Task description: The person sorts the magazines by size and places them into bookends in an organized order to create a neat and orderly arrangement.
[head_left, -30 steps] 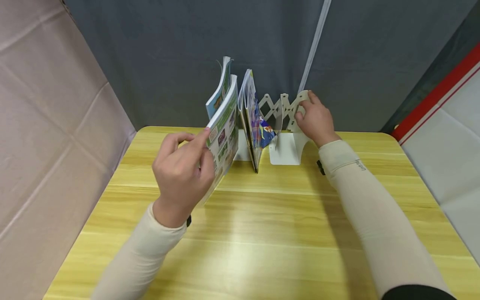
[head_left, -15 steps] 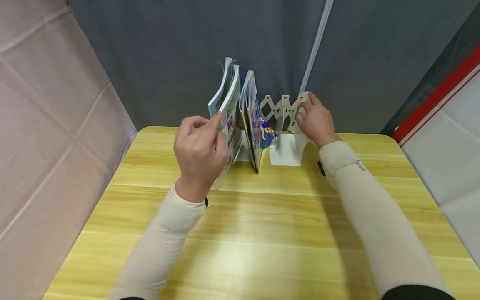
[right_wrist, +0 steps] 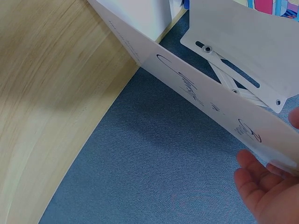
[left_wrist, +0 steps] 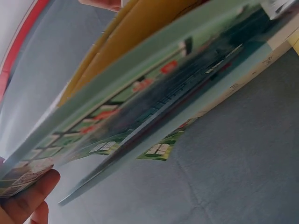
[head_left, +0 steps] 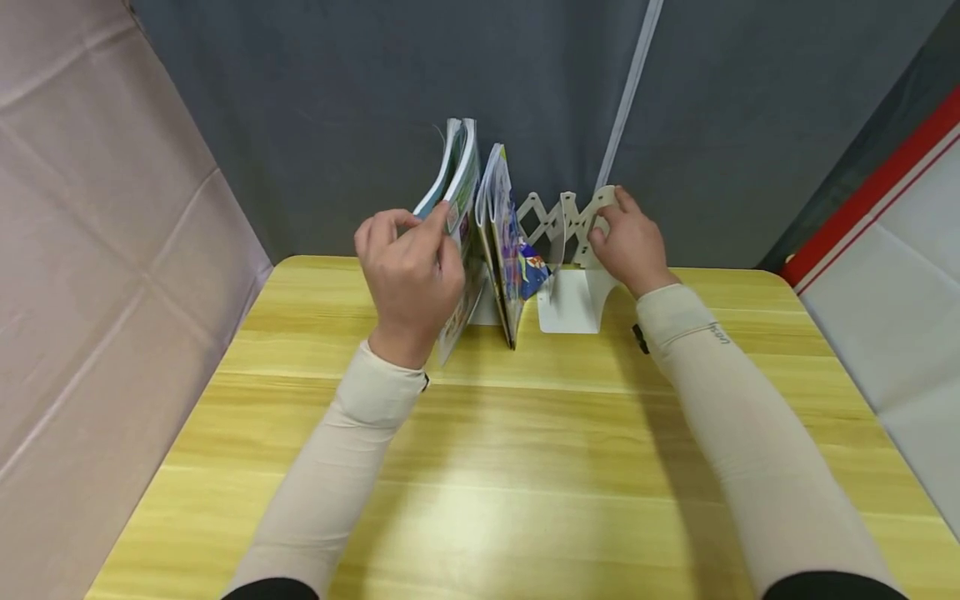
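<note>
Two hands at work. L hand (head_left: 411, 271) pinches green booklet (head_left: 459, 225) by its near edge, tilted vs. upright books (head_left: 504, 233) just R of it — thin, floppy, glossy; prob. best held low near spine. R hand (head_left: 632, 246) grips white expanding rack (head_left: 567, 250) end plate — stiff, light, may slide on table (head_left: 525, 467).

- Desk (head_left: 525, 450): yellow wood grain, smooth with a soft sheen.
- Books (head_left: 468, 217): paper with glossy printed covers.
- Rack (head_left: 570, 292): white, matt, smooth, looks like painted metal.
- Backdrop (head_left: 337, 100): grey matt cloth.
</note>
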